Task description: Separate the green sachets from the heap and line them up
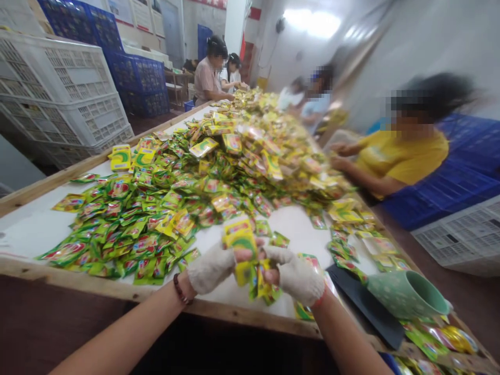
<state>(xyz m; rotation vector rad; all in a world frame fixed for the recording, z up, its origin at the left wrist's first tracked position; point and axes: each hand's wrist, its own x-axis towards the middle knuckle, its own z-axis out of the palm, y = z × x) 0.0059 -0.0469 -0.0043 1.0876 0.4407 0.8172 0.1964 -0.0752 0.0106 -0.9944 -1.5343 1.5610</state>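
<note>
My left hand [211, 268], in a white glove with a bead bracelet at the wrist, is closed on an upright stack of yellow-green sachets [239, 240] near the table's front edge. My right hand [299, 276], also gloved, is closed on a bunch of small green and yellow sachets [262, 284] that hangs between the two hands. The hands touch at the fingertips. A big pile of loose sachets [203, 182] covers the white table top [35, 229] just beyond them.
A green cup [406, 294] lies on its side on a dark sheet [363, 307] at the right. White crates [58, 94] and blue crates [133, 73] stand at the left. A person in yellow [398, 156] and others sit around the table's far and right sides.
</note>
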